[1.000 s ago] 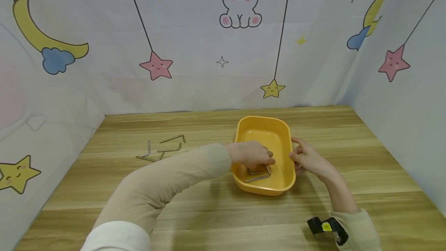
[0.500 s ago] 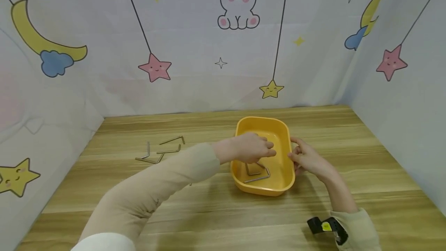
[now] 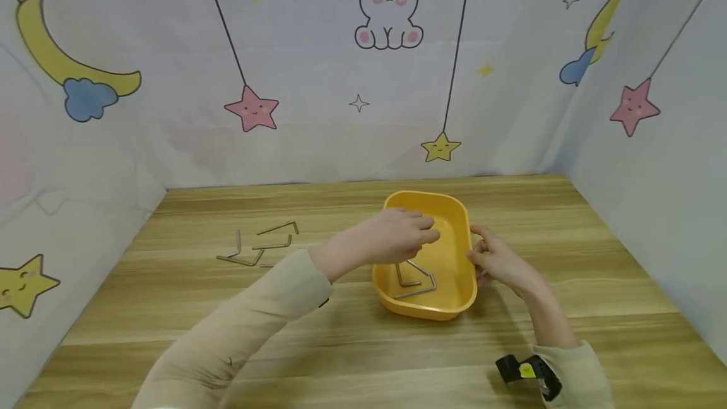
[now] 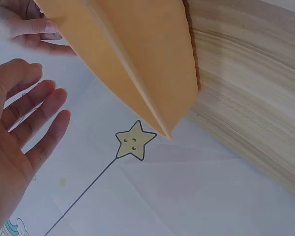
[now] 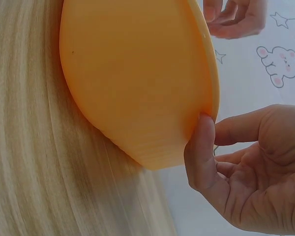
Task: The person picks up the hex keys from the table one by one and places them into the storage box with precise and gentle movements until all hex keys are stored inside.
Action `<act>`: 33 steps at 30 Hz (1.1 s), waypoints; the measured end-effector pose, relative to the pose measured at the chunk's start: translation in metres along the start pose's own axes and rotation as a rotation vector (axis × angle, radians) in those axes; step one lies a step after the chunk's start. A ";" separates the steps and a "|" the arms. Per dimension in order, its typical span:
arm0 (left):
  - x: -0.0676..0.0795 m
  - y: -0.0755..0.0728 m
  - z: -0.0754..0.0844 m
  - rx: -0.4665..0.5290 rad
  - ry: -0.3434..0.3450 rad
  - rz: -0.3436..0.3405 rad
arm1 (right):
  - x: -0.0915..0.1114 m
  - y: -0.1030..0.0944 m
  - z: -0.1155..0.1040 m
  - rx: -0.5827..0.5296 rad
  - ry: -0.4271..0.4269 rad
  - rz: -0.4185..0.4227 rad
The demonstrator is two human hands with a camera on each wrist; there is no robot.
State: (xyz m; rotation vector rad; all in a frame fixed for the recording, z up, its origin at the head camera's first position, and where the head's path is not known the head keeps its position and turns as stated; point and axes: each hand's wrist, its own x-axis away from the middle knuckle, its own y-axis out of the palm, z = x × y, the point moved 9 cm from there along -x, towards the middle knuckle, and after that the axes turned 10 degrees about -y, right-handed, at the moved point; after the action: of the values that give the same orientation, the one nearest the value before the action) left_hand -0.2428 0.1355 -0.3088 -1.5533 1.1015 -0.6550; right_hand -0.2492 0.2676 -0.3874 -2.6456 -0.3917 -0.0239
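An orange-yellow plastic bin [image 3: 454, 273] stands on the wooden table, with a few L-shaped hex keys [image 3: 420, 291] lying in its near end. My left hand [image 3: 397, 235] hovers over the bin's left side. In the left wrist view this hand [image 4: 17, 142] has its fingers loosely bent and apart, with nothing between them. From the right, my right hand [image 3: 502, 262] pinches the bin's rim between thumb and finger. The right wrist view shows that thumb and finger [image 5: 201, 152] at the bin's edge.
Several more hex keys [image 3: 240, 261] lie on the table to the left, one partly behind the left sleeve [image 3: 244, 327]. A white cloth [image 3: 318, 68] printed with stars and a rabbit hangs behind and at both sides. A black strap device [image 3: 531, 371] sits at the right cuff.
My left hand has risen from the hex keys in the bin and drawn back to the left, its fingers now empty. The right hand keeps its hold on the rim.
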 end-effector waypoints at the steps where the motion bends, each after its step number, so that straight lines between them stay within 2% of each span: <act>1: 0.002 -0.001 -0.001 0.011 -0.005 0.013 | 0.000 0.000 0.000 0.002 -0.001 0.001; 10: 0.018 -0.006 -0.005 0.114 -0.047 0.102 | 0.000 0.002 -0.001 -0.001 -0.003 -0.005; 18: 0.035 0.001 -0.011 0.183 -0.125 0.125 | 0.000 0.001 -0.002 0.013 -0.007 -0.004; 21: 0.041 0.001 -0.013 0.205 -0.135 0.159 | 0.000 0.002 -0.003 0.013 -0.009 -0.009; 25: 0.048 0.000 -0.013 0.214 -0.136 0.212 | 0.000 0.003 -0.005 0.011 -0.011 -0.013; 33: 0.060 0.007 -0.010 0.180 -0.140 0.238 | -0.001 0.003 -0.003 0.023 -0.003 -0.008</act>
State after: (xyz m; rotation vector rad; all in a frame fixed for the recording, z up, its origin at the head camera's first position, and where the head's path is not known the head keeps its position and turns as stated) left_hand -0.2279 0.0775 -0.3204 -1.2711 1.0709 -0.4625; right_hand -0.2492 0.2639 -0.3862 -2.6218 -0.4008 -0.0176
